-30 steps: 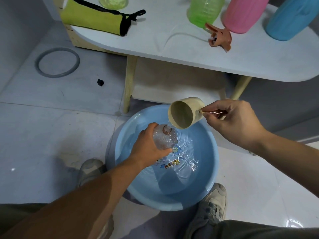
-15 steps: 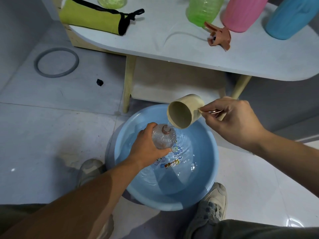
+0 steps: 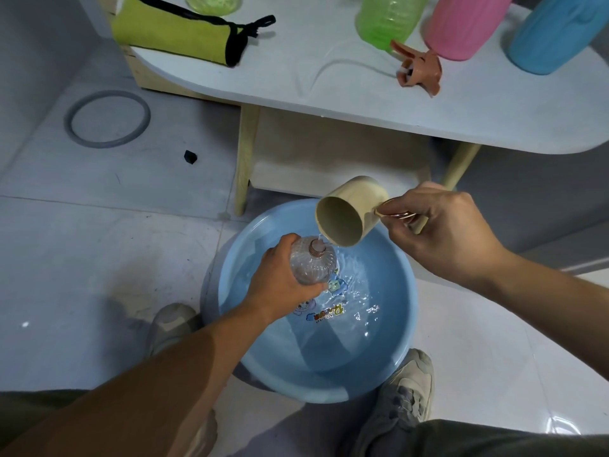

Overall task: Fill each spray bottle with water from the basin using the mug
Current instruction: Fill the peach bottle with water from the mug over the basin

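The pouring step is in hand. At frame centre the left grip point(image 3: 280, 280) curls round the clear spray bottle point(image 3: 313, 262), holding it neck up over the blue basin point(image 3: 410, 311) in the lower middle. The right grip point(image 3: 441, 232) pinches the handle of the cream mug point(image 3: 352, 209), which is tipped so a thin stream falls toward the bottle's neck. The mug looks nearly drained, so the next move likely calls for levelling it and scooping again. A green bottle point(image 3: 389, 18), pink bottle point(image 3: 461, 24) and blue bottle point(image 3: 553, 31) wait on the table point(image 3: 329, 90) across the top.
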